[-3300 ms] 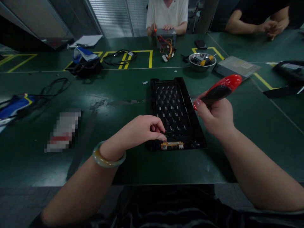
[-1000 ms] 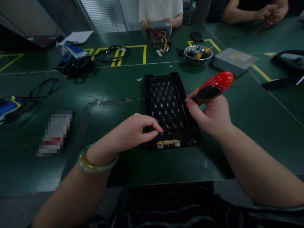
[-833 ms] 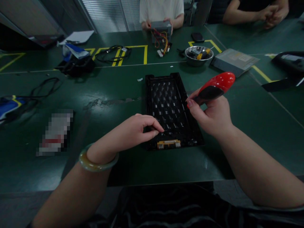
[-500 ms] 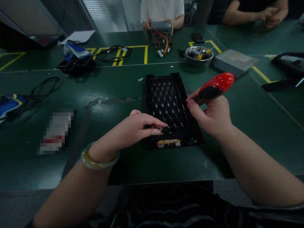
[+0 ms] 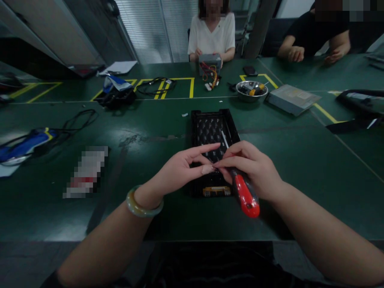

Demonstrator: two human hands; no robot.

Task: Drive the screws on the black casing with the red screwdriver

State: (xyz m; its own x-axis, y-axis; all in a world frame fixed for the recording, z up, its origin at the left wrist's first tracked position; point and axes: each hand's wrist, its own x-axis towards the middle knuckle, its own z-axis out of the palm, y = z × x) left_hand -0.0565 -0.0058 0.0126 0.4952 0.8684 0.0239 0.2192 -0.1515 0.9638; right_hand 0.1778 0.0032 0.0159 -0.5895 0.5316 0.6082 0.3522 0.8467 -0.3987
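Note:
A black ribbed plastic tray (image 5: 210,126) with a small gold connector at its near end lies on the green table in front of me. My right hand (image 5: 255,170) is closed round a screwdriver with a red and black handle (image 5: 244,192); its handle points toward me and its metal shaft lies over the tray. My left hand (image 5: 183,170) hovers above the tray's near end, forefinger stretched out, the other fingertips pinched against my right fingertips. Whether something small sits in that pinch is hidden.
A metal bowl (image 5: 251,91) with tools and a flat grey drive (image 5: 291,98) lie at the back right. Black cables (image 5: 75,122), a blue item (image 5: 25,144) and a black bag (image 5: 115,96) lie at left. A person in white (image 5: 213,36) handles a wired box opposite; another sits far right.
My right hand has come down and turned the screwdriver over, handle now toward me. Both hands have met over the tray's near end. The camera has tilted up.

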